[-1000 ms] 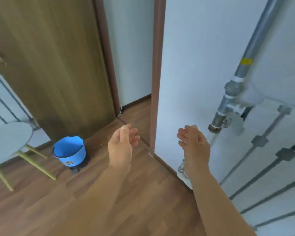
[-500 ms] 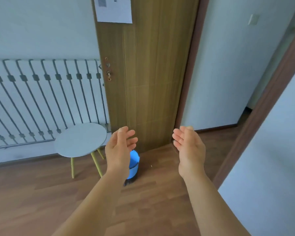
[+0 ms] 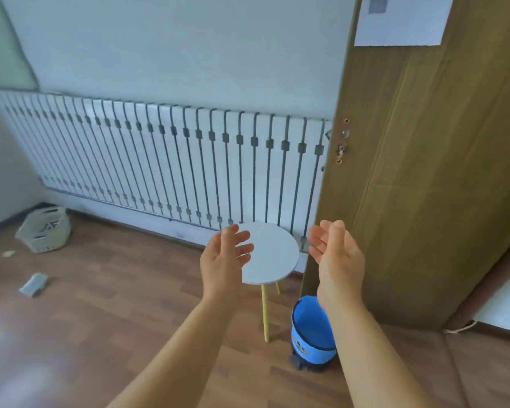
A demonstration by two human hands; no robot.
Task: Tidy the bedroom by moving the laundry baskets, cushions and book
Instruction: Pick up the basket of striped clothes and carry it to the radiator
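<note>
Laundry basket [image 3: 44, 229] blurred, far left; left hand [image 3: 223, 258], right hand [image 3: 337, 258] fingers spread, empty.

Left hand [image 3: 223, 260]: raised in front of the body, empty, palm turned inward toward the other hand; fingers relaxed, slightly spread, tips pointing up and forward.
Right hand [image 3: 336, 254]: raised at about the same height, empty, palm turned inward and a little upward; fingers loosely extended, thumb uppermost.
Spacing: hands apart, not touching, palms facing each other.
Forearms: both bare, rising from the lower edge of view, converging slightly toward the wrists.
Wrists: roughly straight.
</note>
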